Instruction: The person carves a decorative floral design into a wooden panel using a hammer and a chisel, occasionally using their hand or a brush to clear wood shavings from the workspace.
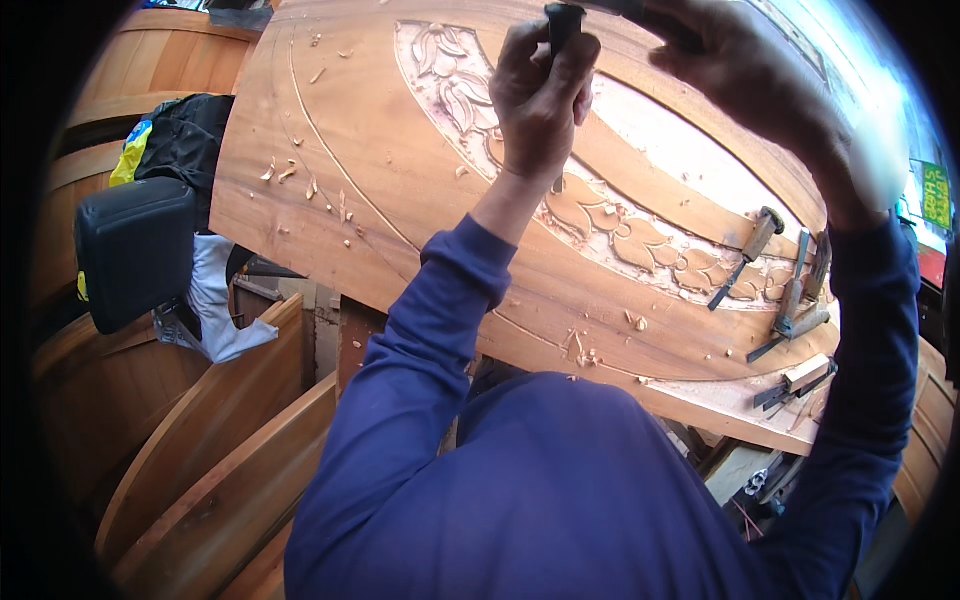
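"In the head view, what does each hand have?"

"The left hand (pixel 542 105) is closed around an upright chisel (pixel 566 28), its dark cap poking out above the fist and a little of the blade showing below. The right hand (pixel 738 62), up and to the right of it, is wrapped round a dark-shafted tool (pixel 665 22). That tool's far end runs out at the top edge, so I can't tell its full shape."

"And the work itself?"

"A broad wooden panel (pixel 370 130) spreads under both hands. Its carved band (pixel 640 245) of flowers and leaves passes right beneath the left fist. Whether the blade tip touches the wood, I can't make out."

"How would these handle?"

"I'd judge the chisel light enough for one hand, stiff and sharp at the bottom. Hold the handle just under the cap, as here, with fingers well off the edge. The panel looks heavy and rigid; I'd lift it by its thick plain rim. The thin raised petals could chip, so don't grip there."

"Anything slippery?"

"Perhaps the wood shavings (pixel 341 208) left of the left wrist; they look dry and loose. To the left hand's right, below the right hand, a wooden-handled chisel (pixel 757 240) lies on the panel, best taken by its handle."
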`<state>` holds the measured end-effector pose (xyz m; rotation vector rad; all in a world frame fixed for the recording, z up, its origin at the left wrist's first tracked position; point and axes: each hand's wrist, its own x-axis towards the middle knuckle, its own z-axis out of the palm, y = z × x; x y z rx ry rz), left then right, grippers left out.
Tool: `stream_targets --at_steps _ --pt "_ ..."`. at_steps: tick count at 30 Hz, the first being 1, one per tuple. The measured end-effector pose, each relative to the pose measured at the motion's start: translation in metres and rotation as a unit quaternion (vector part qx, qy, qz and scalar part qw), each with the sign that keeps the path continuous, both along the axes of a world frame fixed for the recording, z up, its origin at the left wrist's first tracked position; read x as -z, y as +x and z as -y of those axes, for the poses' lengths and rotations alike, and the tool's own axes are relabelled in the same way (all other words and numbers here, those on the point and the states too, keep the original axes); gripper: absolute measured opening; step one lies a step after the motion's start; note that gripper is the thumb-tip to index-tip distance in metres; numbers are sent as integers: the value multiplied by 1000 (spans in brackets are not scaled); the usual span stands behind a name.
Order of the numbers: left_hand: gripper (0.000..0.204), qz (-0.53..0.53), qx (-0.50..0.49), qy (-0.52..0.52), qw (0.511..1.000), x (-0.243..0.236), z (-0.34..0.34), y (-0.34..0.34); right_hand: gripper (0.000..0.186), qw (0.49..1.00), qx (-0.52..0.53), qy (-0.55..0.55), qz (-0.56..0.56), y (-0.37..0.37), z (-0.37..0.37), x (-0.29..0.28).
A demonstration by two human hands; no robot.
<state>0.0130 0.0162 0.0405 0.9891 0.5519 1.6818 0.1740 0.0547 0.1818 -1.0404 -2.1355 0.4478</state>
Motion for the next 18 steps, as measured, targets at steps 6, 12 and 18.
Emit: stream_targets --at_steps 6,12,18 --pt "23 -27 186 -57 981 1 5 -16 58 974 -54 -170 139 -2 22 -10" --pt "44 74 -30 -180 980 23 0 -56 54 991 99 -63 67 46 43 20" --pt "32 14 -55 -133 990 3 8 -26 70 994 37 -43 -96 -7 47 -16"
